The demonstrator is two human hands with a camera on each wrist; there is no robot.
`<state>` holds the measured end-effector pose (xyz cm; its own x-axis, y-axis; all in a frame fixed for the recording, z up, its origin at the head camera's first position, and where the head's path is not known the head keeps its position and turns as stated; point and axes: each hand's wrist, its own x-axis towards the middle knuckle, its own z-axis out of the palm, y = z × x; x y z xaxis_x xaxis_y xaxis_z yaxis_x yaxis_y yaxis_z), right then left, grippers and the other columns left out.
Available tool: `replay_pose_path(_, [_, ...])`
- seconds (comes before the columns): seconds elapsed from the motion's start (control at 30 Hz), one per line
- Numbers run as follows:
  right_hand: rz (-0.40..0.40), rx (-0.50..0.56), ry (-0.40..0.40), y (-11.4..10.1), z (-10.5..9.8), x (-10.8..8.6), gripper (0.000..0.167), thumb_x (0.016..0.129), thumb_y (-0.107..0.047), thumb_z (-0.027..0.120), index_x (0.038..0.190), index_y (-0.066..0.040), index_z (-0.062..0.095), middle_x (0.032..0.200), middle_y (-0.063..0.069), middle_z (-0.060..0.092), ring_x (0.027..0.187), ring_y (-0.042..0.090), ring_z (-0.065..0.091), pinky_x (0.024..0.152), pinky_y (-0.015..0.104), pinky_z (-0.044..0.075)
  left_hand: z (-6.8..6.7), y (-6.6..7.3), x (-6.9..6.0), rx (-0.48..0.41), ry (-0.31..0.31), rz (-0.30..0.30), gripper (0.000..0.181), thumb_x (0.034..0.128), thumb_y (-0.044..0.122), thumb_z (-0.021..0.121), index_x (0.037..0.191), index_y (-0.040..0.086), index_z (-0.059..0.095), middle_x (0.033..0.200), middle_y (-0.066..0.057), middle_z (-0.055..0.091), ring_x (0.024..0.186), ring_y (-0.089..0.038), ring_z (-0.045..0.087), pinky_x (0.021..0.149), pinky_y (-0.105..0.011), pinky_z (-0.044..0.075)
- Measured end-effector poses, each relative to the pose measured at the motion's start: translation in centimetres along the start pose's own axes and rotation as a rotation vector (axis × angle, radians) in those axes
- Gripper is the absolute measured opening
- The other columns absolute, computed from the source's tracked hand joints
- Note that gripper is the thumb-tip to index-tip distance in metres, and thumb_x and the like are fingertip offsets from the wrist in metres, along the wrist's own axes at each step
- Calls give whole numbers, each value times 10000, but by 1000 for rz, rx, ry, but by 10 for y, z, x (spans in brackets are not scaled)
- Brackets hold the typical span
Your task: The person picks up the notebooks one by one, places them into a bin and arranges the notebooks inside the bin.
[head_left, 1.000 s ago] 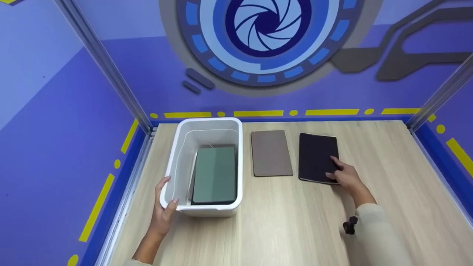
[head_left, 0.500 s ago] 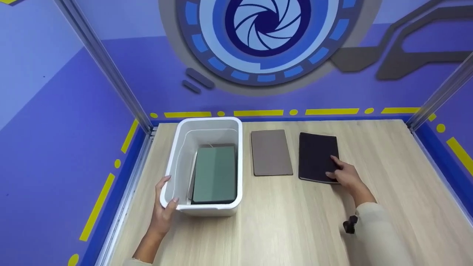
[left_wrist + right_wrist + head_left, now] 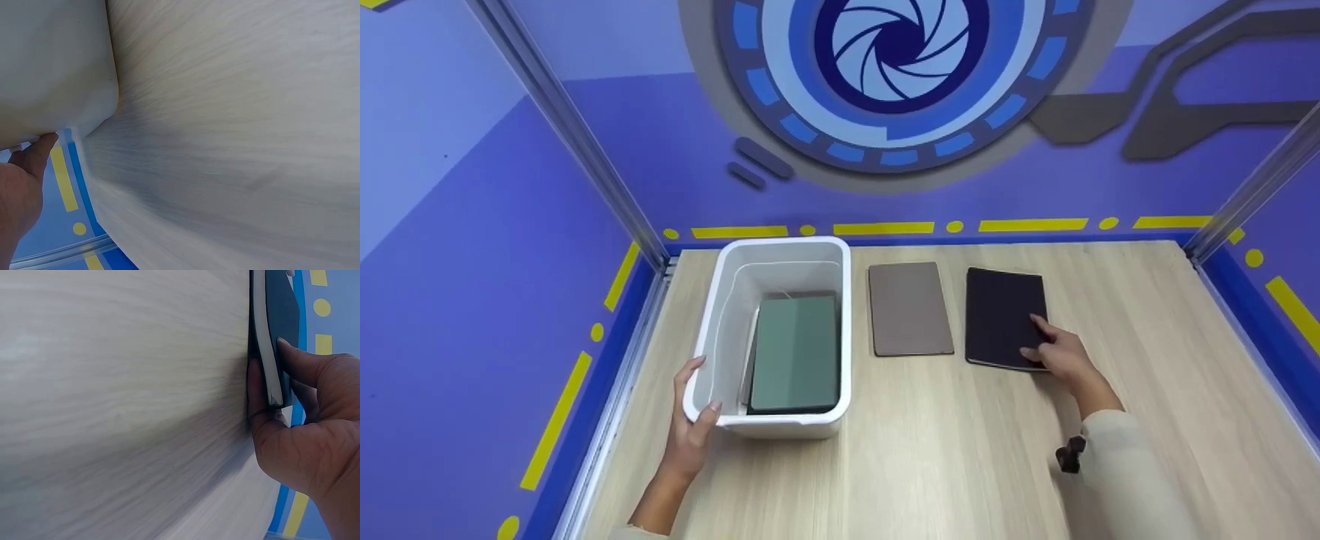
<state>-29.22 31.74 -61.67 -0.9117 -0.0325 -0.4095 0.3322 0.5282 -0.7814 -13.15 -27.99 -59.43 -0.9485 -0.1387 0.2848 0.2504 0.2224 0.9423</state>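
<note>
My left hand [image 3: 690, 439] grips the near left corner of a white plastic bin [image 3: 846, 330], its thumb and a finger over the rim. In the left wrist view the bin's outer wall [image 3: 56, 62] hides part of that hand. A green-covered book [image 3: 795, 352] lies on top of other books in the bin. On the right, my right hand [image 3: 1069, 360] holds the near right corner of a black notebook [image 3: 1001, 315]. The right wrist view shows the thumb on the notebook's cover [image 3: 281, 315] and another finger at its underside, by the table.
A grey-brown notebook [image 3: 911, 309] lies flat between bin and black notebook. The wooden table [image 3: 945, 450] ends at a blue patterned back wall [image 3: 622, 150], with side walls left and right. A small black clip-like piece [image 3: 1069, 454] sits by the right sleeve.
</note>
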Motion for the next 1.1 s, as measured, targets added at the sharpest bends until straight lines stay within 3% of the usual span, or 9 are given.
replay_pose_path(0.4, [2, -1, -1, 3, -1, 2, 836, 1040, -109, 585, 1717, -172, 98, 1768, 275, -24, 1643, 510, -36, 1332, 625, 71, 0, 0, -1, -8, 2, -26, 700, 959, 55, 513, 1623, 38, 290, 1538, -17, 413, 1291, -161, 532, 1050, -207, 431])
replay_pose_path(0.67, [-6, -1, -9, 1, -1, -1, 857, 1047, -132, 606, 1717, -179, 74, 1767, 272, -39, 1640, 512, -48, 1330, 630, 75, -1, -2, 0, -13, -6, 3, 695, 964, 34, 496, 1623, 21, 276, 1543, 8, 414, 1318, -159, 515, 1069, -197, 410])
replay_pose_path(1.1, [-13, -3, -6, 2, -1, -1, 849, 1048, -129, 608, 1717, -166, 87, 1764, 287, -31, 1641, 514, -39, 1330, 630, 76, 0, 1, 0, -29, -2, -20, 688, 966, 22, 499, 1618, 22, 277, 1514, -49, 434, 1265, -171, 541, 1034, -207, 442])
